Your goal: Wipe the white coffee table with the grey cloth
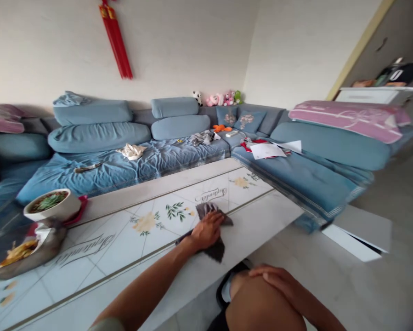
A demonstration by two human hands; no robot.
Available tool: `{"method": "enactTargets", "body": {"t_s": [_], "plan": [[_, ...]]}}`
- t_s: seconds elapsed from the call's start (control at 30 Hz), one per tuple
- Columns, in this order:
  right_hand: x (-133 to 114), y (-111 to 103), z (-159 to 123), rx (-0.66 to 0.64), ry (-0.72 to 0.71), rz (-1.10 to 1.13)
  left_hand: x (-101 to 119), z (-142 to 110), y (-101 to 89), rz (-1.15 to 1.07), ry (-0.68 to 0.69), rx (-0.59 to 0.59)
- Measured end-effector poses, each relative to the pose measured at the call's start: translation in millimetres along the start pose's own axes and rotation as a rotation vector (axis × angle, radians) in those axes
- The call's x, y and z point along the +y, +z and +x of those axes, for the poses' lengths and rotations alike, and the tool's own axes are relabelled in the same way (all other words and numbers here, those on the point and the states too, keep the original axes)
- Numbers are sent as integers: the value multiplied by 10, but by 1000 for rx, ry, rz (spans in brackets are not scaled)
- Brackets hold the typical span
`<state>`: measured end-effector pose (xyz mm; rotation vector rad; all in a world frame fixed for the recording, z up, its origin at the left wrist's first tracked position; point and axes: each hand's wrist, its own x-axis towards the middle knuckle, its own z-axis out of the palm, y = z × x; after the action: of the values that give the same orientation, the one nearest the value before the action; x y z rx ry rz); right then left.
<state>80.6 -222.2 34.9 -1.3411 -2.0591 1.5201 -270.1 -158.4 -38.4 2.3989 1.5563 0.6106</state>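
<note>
Knee [261, 305] at lower right supports the loosely draped, open right hand [271, 278]. Open left hand [206, 231] presses a dark cloth [215, 250] flat on the floral tabletop [116, 248].

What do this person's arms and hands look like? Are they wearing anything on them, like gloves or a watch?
They're bare human arms, with no gloves or cables. The left arm comes out of a short, pale grey-green sleeve, and neither it nor the left hand shows a watch or bracelet. The right hand also looks bare, with no ring visible on its fingers.
</note>
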Motion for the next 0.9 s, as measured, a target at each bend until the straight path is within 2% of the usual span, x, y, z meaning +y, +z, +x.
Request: {"method": "enactTargets", "body": {"t_s": [0.07, 0.13, 0.2, 0.27, 0.33, 0.37, 0.43, 0.5, 0.57, 0.63, 0.7, 0.77, 0.83, 0.9], "plan": [[27, -49, 7, -86, -70, 87, 241, -512, 33, -36, 120, -75], [54, -109, 39, -178, -141, 174, 231, -1109, -62, -25, 114, -115], [104, -163, 63, -231, -184, 248, -20, -1611, -223, 40, 9, -87], [172, -196, 74, -279, -228, 293, -405, -1850, -369, 131, -106, 4], [240, -202, 79, -313, -266, 316, -765, -1736, -434, 202, -178, 111], [270, -197, 85, -317, -279, 327, -889, -1551, -428, 225, -204, 154], [322, -178, 108, -294, -276, 360, -974, -990, -349, 251, -258, 218], [367, -158, 149, -264, -254, 392, -845, -313, -211, 250, -295, 250], [402, -145, 194, -248, -224, 417, -562, 285, -45, 217, -274, 242], [413, -146, 217, -242, -204, 430, -207, 638, 123, 167, -181, 194], [389, -159, 194, -229, -197, 448, 133, 654, 259, 119, -41, 117], [334, -176, 112, -198, -210, 439, 366, 356, 317, 83, 91, 29], [265, -182, -13, -144, -219, 381, 412, -112, 276, 73, 158, -51], [202, -163, -151, -83, -205, 308, 255, -537, 161, 95, 133, -79]]}}
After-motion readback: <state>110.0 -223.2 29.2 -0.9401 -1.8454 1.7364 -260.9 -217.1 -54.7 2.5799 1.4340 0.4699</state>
